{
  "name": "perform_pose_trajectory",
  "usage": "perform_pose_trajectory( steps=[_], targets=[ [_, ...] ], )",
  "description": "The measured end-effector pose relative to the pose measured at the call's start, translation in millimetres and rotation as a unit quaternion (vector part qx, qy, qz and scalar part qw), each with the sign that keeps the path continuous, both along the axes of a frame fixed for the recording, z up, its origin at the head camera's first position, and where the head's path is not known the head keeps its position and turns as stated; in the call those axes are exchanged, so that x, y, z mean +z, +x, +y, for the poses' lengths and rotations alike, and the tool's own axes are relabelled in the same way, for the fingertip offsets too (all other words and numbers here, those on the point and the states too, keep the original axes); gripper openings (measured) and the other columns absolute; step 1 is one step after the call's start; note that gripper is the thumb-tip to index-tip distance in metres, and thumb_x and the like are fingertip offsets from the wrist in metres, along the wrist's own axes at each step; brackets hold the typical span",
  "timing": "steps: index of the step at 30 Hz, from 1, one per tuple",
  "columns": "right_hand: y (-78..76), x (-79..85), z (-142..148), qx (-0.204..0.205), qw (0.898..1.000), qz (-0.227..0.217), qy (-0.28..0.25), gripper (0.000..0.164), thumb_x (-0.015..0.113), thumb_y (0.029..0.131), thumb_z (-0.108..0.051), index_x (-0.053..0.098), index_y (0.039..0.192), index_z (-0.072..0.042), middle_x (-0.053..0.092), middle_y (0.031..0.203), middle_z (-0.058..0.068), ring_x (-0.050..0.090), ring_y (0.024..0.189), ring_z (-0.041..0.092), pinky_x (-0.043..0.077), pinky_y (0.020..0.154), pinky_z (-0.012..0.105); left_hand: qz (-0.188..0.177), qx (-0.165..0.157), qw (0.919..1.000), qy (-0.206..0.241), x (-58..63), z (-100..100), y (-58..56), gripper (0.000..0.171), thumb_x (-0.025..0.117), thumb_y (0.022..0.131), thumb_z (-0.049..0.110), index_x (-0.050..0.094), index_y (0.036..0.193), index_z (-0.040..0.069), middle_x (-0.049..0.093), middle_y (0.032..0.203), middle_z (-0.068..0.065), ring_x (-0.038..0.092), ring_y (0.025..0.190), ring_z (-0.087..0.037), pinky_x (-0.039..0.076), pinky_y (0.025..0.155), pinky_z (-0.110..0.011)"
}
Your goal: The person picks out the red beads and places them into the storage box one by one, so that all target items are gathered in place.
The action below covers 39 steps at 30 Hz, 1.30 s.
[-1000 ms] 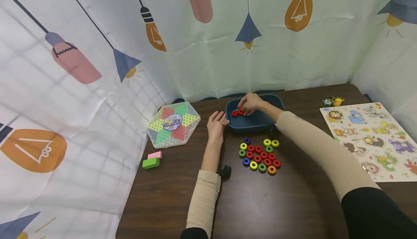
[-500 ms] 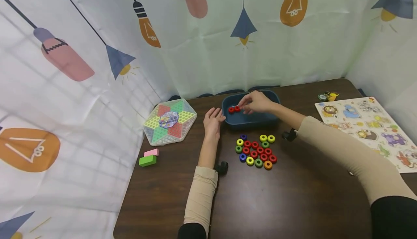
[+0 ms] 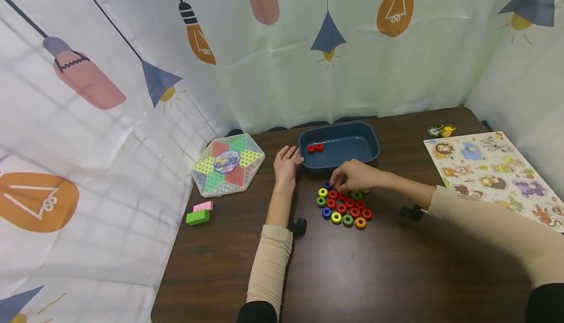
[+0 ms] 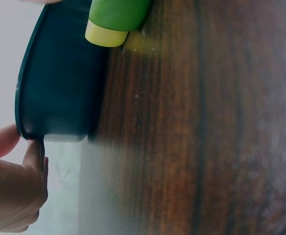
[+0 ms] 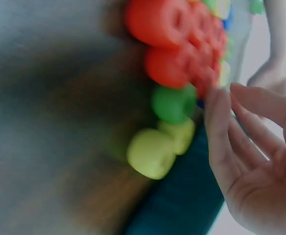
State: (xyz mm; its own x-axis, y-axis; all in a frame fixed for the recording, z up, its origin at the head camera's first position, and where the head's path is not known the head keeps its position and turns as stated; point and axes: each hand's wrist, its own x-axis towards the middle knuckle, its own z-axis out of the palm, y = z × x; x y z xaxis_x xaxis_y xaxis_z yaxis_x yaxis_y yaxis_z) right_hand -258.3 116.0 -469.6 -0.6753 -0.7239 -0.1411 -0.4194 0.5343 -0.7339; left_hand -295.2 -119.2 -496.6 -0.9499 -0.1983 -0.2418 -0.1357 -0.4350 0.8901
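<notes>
My left hand (image 3: 286,166) rests at the left end of a dark blue plastic tray (image 3: 376,154). Its fingers are extended, and in the left wrist view the thumb and fingers (image 4: 33,156) touch the tray's rim corner. Two red rings (image 3: 311,149) lie side by side inside the tray. My right hand (image 3: 356,176) is over the back of a group of coloured rings in front of the tray, fingers loosely bent downward. In the right wrist view its fingertips (image 5: 216,100) are right at the red rings (image 5: 169,66), beside a green ring (image 5: 172,104) and yellow rings (image 5: 150,154).
A hexagonal Chinese checkers box (image 3: 216,186) lies at the left, with green (image 3: 198,217) and pink (image 3: 203,206) blocks before it. On the right lies an animal puzzle board (image 3: 489,173), small trinkets (image 3: 442,130) behind it. A patterned curtain (image 3: 286,83) backs the table.
My right hand has let go of a red ring in the tray, then moved back out to the rings on the table. The left hand stays at the tray's end.
</notes>
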Motion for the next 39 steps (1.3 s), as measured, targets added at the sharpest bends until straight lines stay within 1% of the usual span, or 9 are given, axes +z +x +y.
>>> perform_pose_trajectory(
  steps=[3, 8, 12, 16, 21, 26, 30, 34, 39],
  targets=[
    [8.0, -8.2, -1, 0.020, 0.997, 0.061, 0.032, 0.018, 0.076, 0.084, -0.011, 0.073, 0.101, -0.015, 0.073, 0.089, -0.006, 0.064, 0.073, 0.006, 0.054, 0.066, 0.026, -0.005, 0.000, 1.0000, 0.000, -0.9, -1, 0.9, 0.073, 0.061, 0.078, -0.023, 0.041, 0.142, 0.007, 0.051, 0.142, -0.016, 0.056, 0.125, -0.022, 0.051, 0.097, -0.029],
    [12.9, -11.4, -3, -0.004, 0.995, 0.074, 0.059, 0.019, 0.077, 0.081, -0.012, 0.073, 0.100, -0.015, 0.071, 0.085, -0.008, 0.061, 0.072, 0.005, 0.052, 0.067, 0.027, -0.007, -0.002, 1.0000, 0.001, -3.4, -2, 0.7, 0.073, 0.062, 0.078, -0.022, 0.041, 0.142, 0.008, 0.051, 0.142, -0.016, 0.057, 0.124, -0.022, 0.052, 0.095, -0.028],
    [12.3, -9.3, -4, -0.031, 0.997, 0.002, 0.072, 0.023, 0.074, 0.084, -0.010, 0.070, 0.106, -0.011, 0.069, 0.084, -0.005, 0.066, 0.064, 0.011, 0.057, 0.058, 0.029, -0.003, -0.002, 1.0000, -0.001, -4.7, -3, 0.2, 0.073, 0.062, 0.078, -0.022, 0.041, 0.142, 0.008, 0.050, 0.143, -0.017, 0.057, 0.124, -0.021, 0.052, 0.094, -0.028],
    [10.3, -12.7, -4, -0.038, 0.995, -0.077, 0.050, 0.026, 0.071, 0.085, -0.003, 0.069, 0.110, -0.009, 0.070, 0.089, 0.001, 0.069, 0.062, 0.018, 0.059, 0.055, 0.032, -0.004, 0.000, 1.0000, 0.003, -5.1, -4, 0.0, 0.072, 0.062, 0.078, -0.022, 0.043, 0.141, 0.008, 0.052, 0.140, -0.015, 0.058, 0.123, -0.021, 0.052, 0.094, -0.029],
    [7.5, -18.4, -2, -0.060, 0.990, -0.124, 0.023, 0.029, 0.070, 0.082, 0.005, 0.071, 0.107, -0.010, 0.071, 0.088, 0.004, 0.069, 0.065, 0.020, 0.060, 0.058, 0.033, -0.009, -0.001, 0.9999, 0.009, -4.7, -4, -0.1, 0.072, 0.062, 0.078, -0.021, 0.043, 0.141, 0.009, 0.054, 0.139, -0.013, 0.059, 0.122, -0.020, 0.052, 0.094, -0.029],
    [2.1, 0.4, -1, -0.040, 0.988, -0.150, 0.013, 0.033, 0.066, 0.081, 0.010, 0.070, 0.110, -0.005, 0.071, 0.091, 0.009, 0.071, 0.068, 0.026, 0.061, 0.061, 0.038, -0.008, 0.003, 0.9999, 0.012, -2.3, -3, -0.6, 0.072, 0.062, 0.078, -0.022, 0.043, 0.141, 0.008, 0.054, 0.139, -0.014, 0.058, 0.122, -0.021, 0.053, 0.093, -0.028],
    [-10.7, 27.2, 1, -0.024, 0.983, -0.179, -0.005, 0.033, 0.066, 0.085, 0.008, 0.067, 0.116, -0.002, 0.071, 0.099, 0.014, 0.072, 0.075, 0.032, 0.061, 0.068, 0.044, -0.002, 0.001, 0.9999, 0.010, -0.3, -2, -0.6, 0.072, 0.061, 0.078, -0.022, 0.042, 0.141, 0.007, 0.052, 0.141, -0.016, 0.058, 0.123, -0.022, 0.053, 0.093, -0.028],
    [-33.9, 49.6, 2, -0.020, 0.980, -0.198, -0.031, 0.033, 0.066, 0.087, 0.006, 0.065, 0.120, 0.001, 0.070, 0.106, 0.018, 0.071, 0.081, 0.036, 0.059, 0.075, 0.050, -0.005, 0.000, 0.9999, 0.010, -1.0, -2, -1.0, 0.072, 0.061, 0.078, -0.023, 0.042, 0.141, 0.008, 0.052, 0.140, -0.016, 0.058, 0.123, -0.022, 0.053, 0.093, -0.028],
    [-73.0, 63.6, 2, -0.053, 0.983, -0.172, -0.027, 0.031, 0.064, 0.089, 0.004, 0.064, 0.120, 0.001, 0.069, 0.110, 0.021, 0.071, 0.084, 0.037, 0.057, 0.080, 0.053, -0.008, 0.002, 0.9999, 0.013, -3.6, -2, -0.8, 0.073, 0.062, 0.078, -0.023, 0.043, 0.141, 0.008, 0.054, 0.139, -0.014, 0.058, 0.123, -0.022, 0.053, 0.093, -0.028]
  ],
)
